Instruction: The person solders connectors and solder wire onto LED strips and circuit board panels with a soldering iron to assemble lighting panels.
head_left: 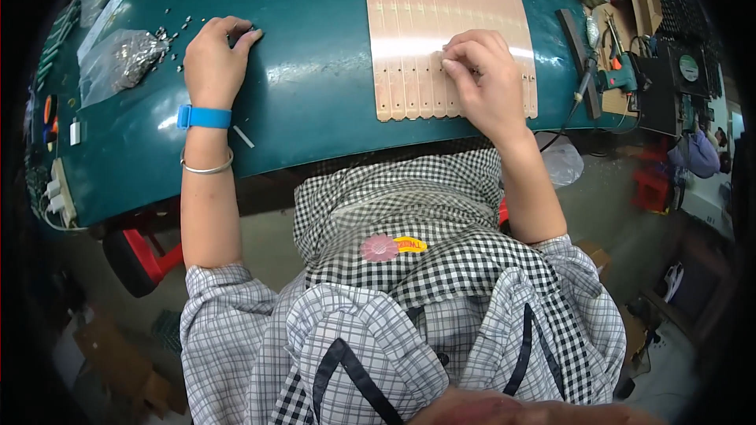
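My left hand rests low over the green tabletop, its thumb and fingertips drawn together; whatever lies between them is too small to make out. Beside it, small shiny metal pieces lie scattered at the mouth of a clear plastic bag of such pieces. On the right, a copper-coloured panel of narrow joined strips lies flat, with a row of small holes near its front edge. Over that row my right hand pinches thumb against forefinger, hiding the holes beneath; I cannot see what it holds.
A dark bar lies right of the panel. Past it are a soldering iron with a cable and a green power tool. A power strip sits at the left edge. A short white stick lies near the front edge.
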Demonstrator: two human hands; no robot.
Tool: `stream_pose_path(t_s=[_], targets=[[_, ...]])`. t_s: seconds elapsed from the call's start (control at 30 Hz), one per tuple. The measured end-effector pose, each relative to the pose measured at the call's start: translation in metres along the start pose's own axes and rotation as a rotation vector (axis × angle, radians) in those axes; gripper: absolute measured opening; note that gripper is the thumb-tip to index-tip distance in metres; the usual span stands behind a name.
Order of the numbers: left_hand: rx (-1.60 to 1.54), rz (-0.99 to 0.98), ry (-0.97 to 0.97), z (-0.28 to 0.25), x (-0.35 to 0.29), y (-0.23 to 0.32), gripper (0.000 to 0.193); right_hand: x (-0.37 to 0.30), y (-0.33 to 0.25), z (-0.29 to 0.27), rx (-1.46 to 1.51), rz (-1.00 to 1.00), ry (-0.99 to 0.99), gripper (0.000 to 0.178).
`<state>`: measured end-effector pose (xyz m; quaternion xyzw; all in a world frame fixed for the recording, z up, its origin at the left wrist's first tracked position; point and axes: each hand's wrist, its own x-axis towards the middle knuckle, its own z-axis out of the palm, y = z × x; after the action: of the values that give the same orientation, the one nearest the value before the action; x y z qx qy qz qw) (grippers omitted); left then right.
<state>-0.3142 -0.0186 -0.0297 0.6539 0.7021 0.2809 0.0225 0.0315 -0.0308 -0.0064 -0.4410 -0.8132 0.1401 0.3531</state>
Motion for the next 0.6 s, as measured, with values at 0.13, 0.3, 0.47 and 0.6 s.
stream_pose_path(t_s=[0.13,0.3,0.47,0.6], targets=[[-0.055,-0.020,-0.011,0.002,-0.003,0.005,0.015,-0.001,0.000,0.003,-0.022,-0.008,-0.019,0.009],[-0.096,-0.019,0.005,0.001,-0.007,0.010,0.016,-0.002,0.000,0.005,-0.058,-0.014,-0.050,0.009],[-0.121,-0.173,-0.051,-0.009,-0.008,0.024,0.018,-0.002,0.000,0.005,-0.075,-0.025,-0.058,0.010],[-0.285,-0.145,0.017,-0.006,-0.010,0.017,0.020,-0.001,-0.003,0.004,-0.101,-0.031,-0.061,0.011]])
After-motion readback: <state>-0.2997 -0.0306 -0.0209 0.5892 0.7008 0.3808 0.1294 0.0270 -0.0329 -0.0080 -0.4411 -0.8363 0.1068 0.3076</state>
